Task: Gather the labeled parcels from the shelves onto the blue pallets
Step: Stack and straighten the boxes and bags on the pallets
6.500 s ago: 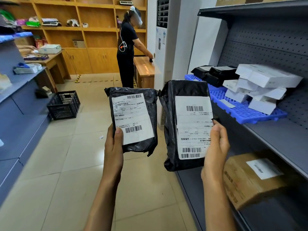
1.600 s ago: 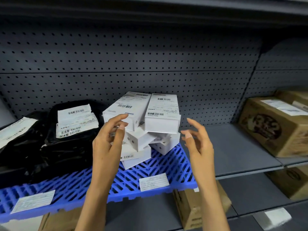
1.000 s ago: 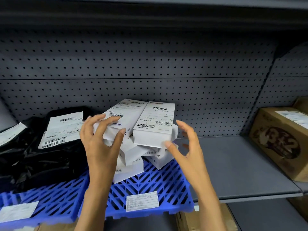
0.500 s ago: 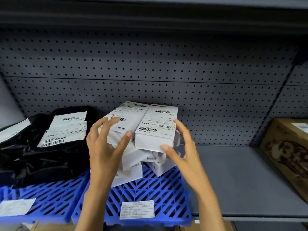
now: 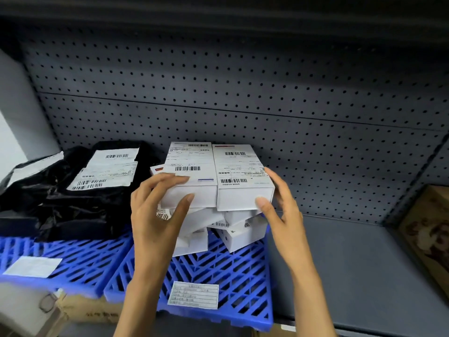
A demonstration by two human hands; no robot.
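shelf (image 5: 352,259) grey | 2 blue pallets (image 5: 218,271) | brown box (image 5: 427,229), prob. cardboard

Two bare forearms, no sleeves in view. Left hand (image 5: 155,215) and right hand (image 5: 281,212) ungloved, no rings, no watch or band at either wrist; short, plain fingernails.
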